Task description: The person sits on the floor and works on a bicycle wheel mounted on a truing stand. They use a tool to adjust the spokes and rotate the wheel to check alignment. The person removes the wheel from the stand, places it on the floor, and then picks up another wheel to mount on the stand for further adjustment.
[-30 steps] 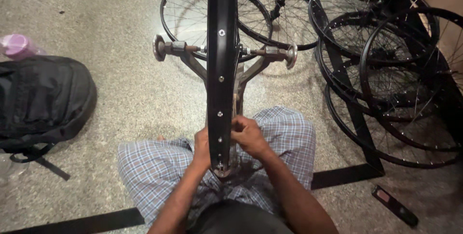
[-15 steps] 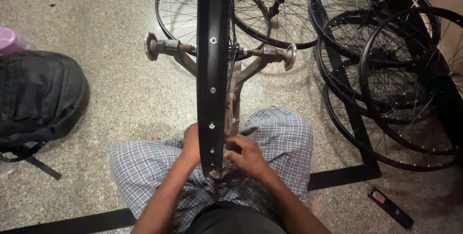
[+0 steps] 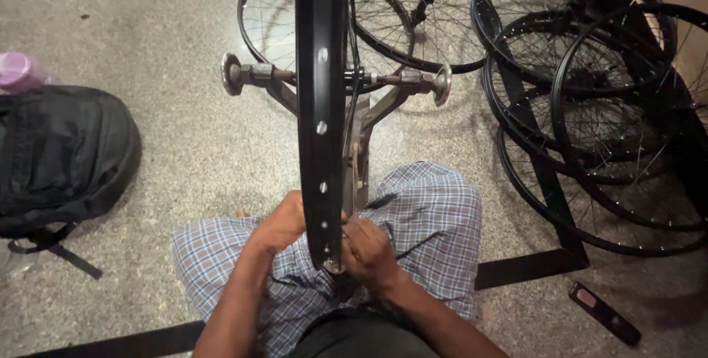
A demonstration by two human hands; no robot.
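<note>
The rim [image 3: 321, 107] is standing edge-on in the stand [image 3: 354, 100], running from 12 to 6 o'clock. Left hand [image 3: 279, 224] is bracing its side; right hand [image 3: 366, 249] is pinching something small, likely a spoke nipple. Judging by this, truing is underway; careful small turns are needed.

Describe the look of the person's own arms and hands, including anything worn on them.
Both forearms are bare, with no sleeves in view. The left hand and right hand wear no gloves; no watch, ring or band is visible. Below them, checked blue-and-white shorts cover the legs.
</note>
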